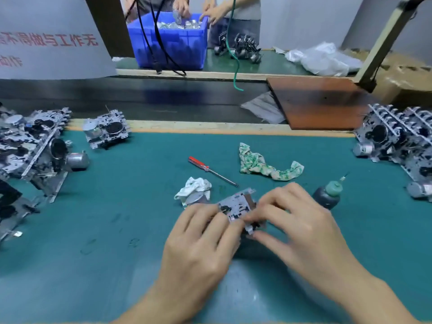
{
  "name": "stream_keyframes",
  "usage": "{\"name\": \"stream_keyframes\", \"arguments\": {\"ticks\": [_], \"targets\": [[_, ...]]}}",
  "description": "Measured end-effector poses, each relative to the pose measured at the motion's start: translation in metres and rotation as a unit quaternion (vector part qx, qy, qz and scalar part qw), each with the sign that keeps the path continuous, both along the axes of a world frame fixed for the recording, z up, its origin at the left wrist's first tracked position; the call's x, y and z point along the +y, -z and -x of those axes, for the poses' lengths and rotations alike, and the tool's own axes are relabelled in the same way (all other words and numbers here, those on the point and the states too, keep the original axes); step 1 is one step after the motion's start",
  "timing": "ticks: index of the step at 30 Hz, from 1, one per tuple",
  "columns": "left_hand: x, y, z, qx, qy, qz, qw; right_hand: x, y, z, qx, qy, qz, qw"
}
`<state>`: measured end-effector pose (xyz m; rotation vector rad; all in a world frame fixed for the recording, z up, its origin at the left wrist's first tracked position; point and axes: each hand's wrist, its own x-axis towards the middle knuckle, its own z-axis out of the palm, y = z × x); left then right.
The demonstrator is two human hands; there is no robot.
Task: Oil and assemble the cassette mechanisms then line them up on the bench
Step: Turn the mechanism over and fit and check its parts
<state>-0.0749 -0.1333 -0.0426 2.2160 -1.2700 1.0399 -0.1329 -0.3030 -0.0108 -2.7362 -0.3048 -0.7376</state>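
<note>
Both hands meet over one cassette mechanism (238, 208), which sits low in the middle of the green bench (117, 218). The left hand (198, 242) has its fingers curled onto the mechanism's near left edge, a narrow grip that pinches the metal plate. The right hand (301, 225) comes in from the other side, its fingers bent over the mechanism's right end and holding it; the fingertips there are blurred, so exactly what they touch I cannot tell.

Just beyond the mechanism, to its left, lies a crumpled white rag (195, 189) with a round metal part under it. Further beyond the mechanism rests a red-handled screwdriver (211, 170), its tip pointing right. Beyond and right of the mechanism is a green-patterned cloth (264, 167). Just right of the right hand stands a dark oil bottle (328, 194) with a green cap, tilted, its thin nozzle pointing up and right.

Far left of the mechanism is a heap of mechanisms (35, 148), with a single unit (106, 129) near it at the bench's far edge. Far right of the mechanism stands a row of mechanisms (397, 139). Across the dark belt, another person's hands reach into a blue bin (171, 46).
</note>
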Motion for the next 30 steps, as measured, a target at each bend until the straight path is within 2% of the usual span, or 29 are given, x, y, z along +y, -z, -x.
{"name": "stream_keyframes", "arguments": {"ticks": [3,6,8,10,12,14,16,22,30], "targets": [[-0.021,0.011,0.004,-0.030,0.072,-0.027,0.997,-0.017,0.026,0.032,-0.044,0.051,0.001,0.998],[-0.023,0.016,-0.004,0.005,0.145,-0.055,0.988,-0.027,0.046,0.046,-0.040,0.077,-0.018,0.996],[-0.015,0.020,-0.014,0.085,0.153,-0.075,0.982,-0.030,0.058,0.049,-0.022,0.078,-0.009,0.997],[-0.005,0.023,-0.025,0.222,0.142,-0.090,0.960,-0.033,0.066,0.051,-0.006,0.073,-0.011,0.997],[0.003,0.026,-0.031,0.380,0.141,-0.082,0.911,-0.034,0.068,0.051,0.006,0.064,-0.033,0.997],[0.005,0.031,-0.033,0.456,0.160,-0.077,0.872,-0.034,0.068,0.051,0.009,0.057,-0.056,0.997],[0.004,0.033,-0.033,0.467,0.159,-0.077,0.867,-0.032,0.068,0.051,0.004,0.052,-0.079,0.996],[0.004,0.029,-0.032,0.446,0.139,-0.081,0.880,-0.030,0.069,0.048,-0.001,0.057,-0.114,0.992],[0.004,0.029,-0.030,0.473,0.155,-0.076,0.864,-0.029,0.067,0.048,-0.006,0.050,-0.138,0.989]]}}
